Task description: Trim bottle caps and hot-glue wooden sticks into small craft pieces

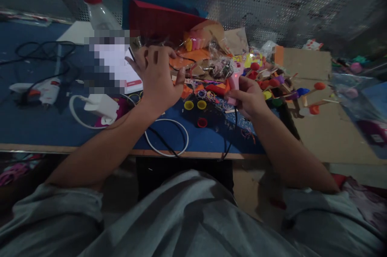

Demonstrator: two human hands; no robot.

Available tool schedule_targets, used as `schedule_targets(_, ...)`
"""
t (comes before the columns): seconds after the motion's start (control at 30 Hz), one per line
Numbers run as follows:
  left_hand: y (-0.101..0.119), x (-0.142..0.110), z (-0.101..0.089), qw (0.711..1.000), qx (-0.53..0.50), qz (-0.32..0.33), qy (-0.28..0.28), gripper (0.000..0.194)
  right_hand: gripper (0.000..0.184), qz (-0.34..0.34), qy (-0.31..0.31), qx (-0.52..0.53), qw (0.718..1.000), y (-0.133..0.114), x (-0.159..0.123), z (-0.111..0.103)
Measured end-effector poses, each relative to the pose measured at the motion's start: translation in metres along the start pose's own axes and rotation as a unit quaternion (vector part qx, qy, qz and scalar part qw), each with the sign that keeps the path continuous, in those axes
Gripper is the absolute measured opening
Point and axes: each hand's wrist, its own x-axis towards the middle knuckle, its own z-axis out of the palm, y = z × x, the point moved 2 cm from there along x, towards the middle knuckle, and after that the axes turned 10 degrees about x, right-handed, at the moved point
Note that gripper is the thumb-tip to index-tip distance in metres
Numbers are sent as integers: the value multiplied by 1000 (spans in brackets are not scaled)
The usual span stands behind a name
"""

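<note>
My right hand [250, 96] is closed around a small pink glue gun [235, 81] with a lit red dot on its body. A black cord [236, 126] runs from the glue gun's handle down to the table's front edge. My left hand [161, 75] hovers over the table with its fingers bent and apart, holding nothing that I can see. Just left of it leans a bright white panel [133, 72], partly pixelated. Below and between my hands sit two yellow cups [189, 105] and a red cup [202, 122], all small.
A white glue gun [50, 90] lies at the left. Near it are a white charger [102, 105] with a looped cable and a red-capped bottle [102, 13]. Several sticks with coloured ends [273, 83] rest at the right by flat cardboard [329, 132]. Red card [160, 19] stands behind.
</note>
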Motion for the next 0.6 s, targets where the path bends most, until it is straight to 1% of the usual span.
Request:
schedule_targets(0.03, 2, -2, -1, 999, 25, -37, 32, 35, 40, 0, -3, 0, 1000, 1, 0, 0)
schedule_targets(0.07, 5, -3, -1, 997, 43, -54, 45, 33, 39, 1, -5, 3, 1000, 1, -1, 0)
schedule_targets(0.13, 15, -6, 0, 996, 51, -55, 41, 26, 38, 4, -6, 13, 1000, 4, -1, 0)
schedule_targets(0.23, 25, -9, 4, 1000, 6, -20, 17, 26, 38, 8, -3, 25, 1000, 9, -2, -1)
schedule_targets(0.3, 27, -11, 6, 999, -25, 3, 27, 29, 37, 7, -6, 30, 1000, 12, -3, -2)
schedule_targets(0.37, 24, -13, 9, 998, -40, 16, 49, 32, 37, 6, -6, 34, 999, 15, -3, -4)
schedule_targets(0.43, 21, -15, 12, 994, -48, 40, 86, 36, 37, 4, -10, 41, 999, 17, -3, -6)
schedule_targets(0.47, 19, -15, 13, 990, -55, 62, 114, 36, 37, 3, -15, 47, 999, 18, -3, -6)
schedule_targets(0.53, 17, -15, 16, 982, -68, 93, 150, 33, 35, 2, -23, 63, 998, 19, -3, -7)
schedule_targets(0.6, 17, -14, 17, 978, -74, 105, 166, 26, 33, 6, -20, 78, 997, 19, -3, -7)
